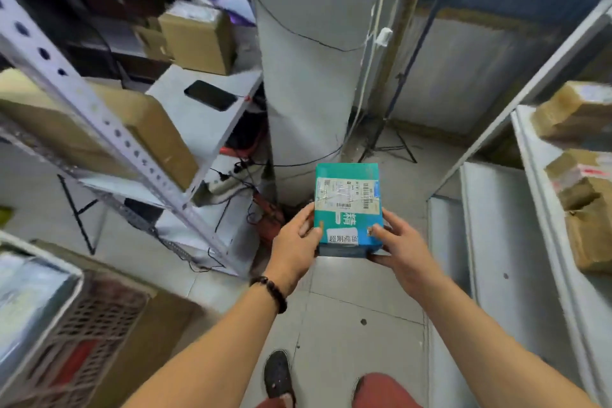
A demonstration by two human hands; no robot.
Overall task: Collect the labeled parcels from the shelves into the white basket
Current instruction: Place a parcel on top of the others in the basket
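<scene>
The teal parcel (347, 209) is gripped between left hand (294, 248) and right hand (402, 252), thumbs on top, fingers curled round its sides. Its label (347, 192) is left uncovered beyond the thumbs, presumably for reading.

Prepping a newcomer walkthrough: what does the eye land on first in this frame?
First is the teal parcel with a white shipping label, held mid-frame above the floor between the left hand and right hand. Next come a black phone lying on a white shelf at upper left, and brown cardboard boxes on the shelving at far right.
</scene>
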